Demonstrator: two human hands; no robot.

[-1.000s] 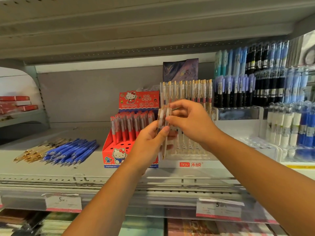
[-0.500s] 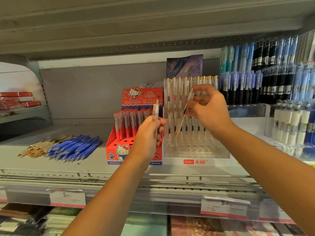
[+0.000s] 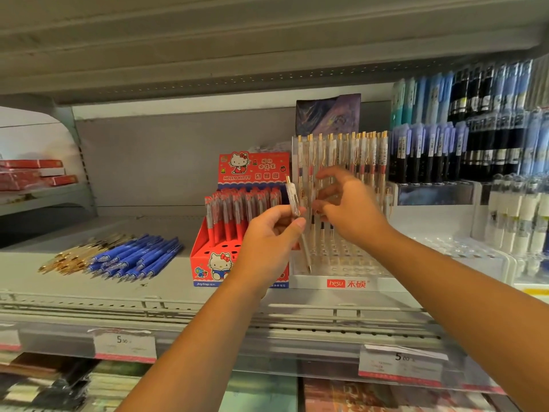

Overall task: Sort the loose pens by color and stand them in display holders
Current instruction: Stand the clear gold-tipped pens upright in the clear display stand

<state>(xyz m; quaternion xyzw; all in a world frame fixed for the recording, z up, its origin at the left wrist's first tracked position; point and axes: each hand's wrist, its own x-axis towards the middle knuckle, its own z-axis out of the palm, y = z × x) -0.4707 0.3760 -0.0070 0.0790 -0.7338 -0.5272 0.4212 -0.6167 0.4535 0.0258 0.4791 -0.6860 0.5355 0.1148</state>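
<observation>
The left hand (image 3: 270,233) is curled round a clear pen with a gold clip (image 3: 293,200), tilted slightly, its tip hanging down in front of the clear display holder (image 3: 386,282). At three o'clock from it the right hand (image 3: 350,212) hovers with fingers half bent at the rows of matching pens standing in that holder; it is blurred, so I cannot tell whether it pinches anything. At nine o'clock of the holder stands a red cartoon box (image 3: 208,260) of red pens. Further that way, loose blue pens (image 3: 139,254) and gold pens (image 3: 68,257) lie on the shelf (image 3: 74,283).
</observation>
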